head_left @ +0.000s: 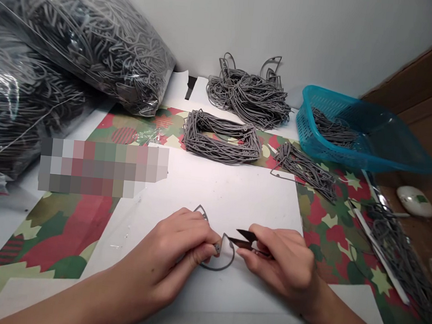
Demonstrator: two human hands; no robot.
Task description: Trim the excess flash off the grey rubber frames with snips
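Observation:
A thin grey rubber-like loop [217, 269] with angular corners is pinched in my left hand [183, 252], above the white paper [236, 194]. Its upper corner pokes out past the knuckles, and part of it is hidden by the fingers. My right hand [283, 261] grips small dark thread snips [245, 237]. Their two blades are apart and point left, close beside the loop's raised corner; whether they touch it I cannot tell.
Clear bags [98, 36] full of grey loops bulge at left. A tangled heap [248, 96], a neat stack [221, 137] and a small bundle [306, 170] of loops lie behind the paper. At right are a blue basket [363, 157], more grey strands [397, 248] and a white mouse-like object [416, 201].

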